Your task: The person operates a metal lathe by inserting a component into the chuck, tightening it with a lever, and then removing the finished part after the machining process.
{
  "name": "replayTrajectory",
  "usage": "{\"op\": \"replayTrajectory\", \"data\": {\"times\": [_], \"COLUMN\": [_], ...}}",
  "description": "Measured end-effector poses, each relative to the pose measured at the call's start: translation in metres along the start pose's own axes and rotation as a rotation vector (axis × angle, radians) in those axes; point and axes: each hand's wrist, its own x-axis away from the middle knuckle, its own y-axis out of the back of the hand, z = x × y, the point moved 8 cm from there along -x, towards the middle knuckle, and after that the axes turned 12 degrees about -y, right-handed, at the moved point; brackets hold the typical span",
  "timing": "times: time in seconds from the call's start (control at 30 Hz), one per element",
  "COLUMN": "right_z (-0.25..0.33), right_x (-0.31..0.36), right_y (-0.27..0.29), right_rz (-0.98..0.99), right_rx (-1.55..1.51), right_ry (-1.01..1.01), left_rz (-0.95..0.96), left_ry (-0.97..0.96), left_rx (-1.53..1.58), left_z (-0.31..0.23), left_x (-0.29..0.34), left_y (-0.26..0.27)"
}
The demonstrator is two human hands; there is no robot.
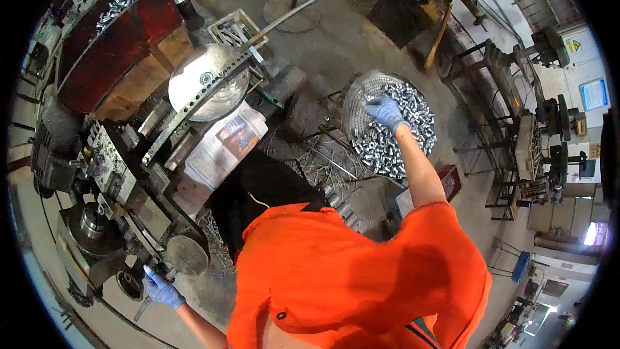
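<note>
Heaped in the perforated basket [361,94] under the reaching right hand [386,112] – fingers curled onto the small metal sleeves [403,130], liable to slide and spill – while the left hand [161,289], gripping a lever [143,308], sits close to the machine's chuck [94,221].

My right arm is stretched far forward and bare up to the orange sleeve, and my right hand [386,112] in a blue glove points down with the fingers bent. My left arm goes out low to the side; my left hand [161,289], also gloved, is curled closed.
</note>
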Motion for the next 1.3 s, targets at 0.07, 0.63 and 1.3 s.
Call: {"op": "replayTrajectory", "data": {"times": [0.07,0.63,1.3], "right_z": [-0.005,-0.014,0.395], "right_x": [0.010,0.029,0.318], "right_y": [-0.033,-0.054,-0.105], "right_rz": [0.078,0.020,0.232], "right_rx": [0.261,0.353,-0.409], "right_ry": [-0.096,-0.234,1.570], "left_rz": [0.010,0.117,0.458], "left_ry": [-0.027,-0.044,0.354], "left_rx": [-0.074,-0.008,1.436], "left_z": [-0.010,0.006,-0.247], "left_x": [-0.002,-0.009,-0.011], "left_y": [0.004,0.001,-0.132]}}
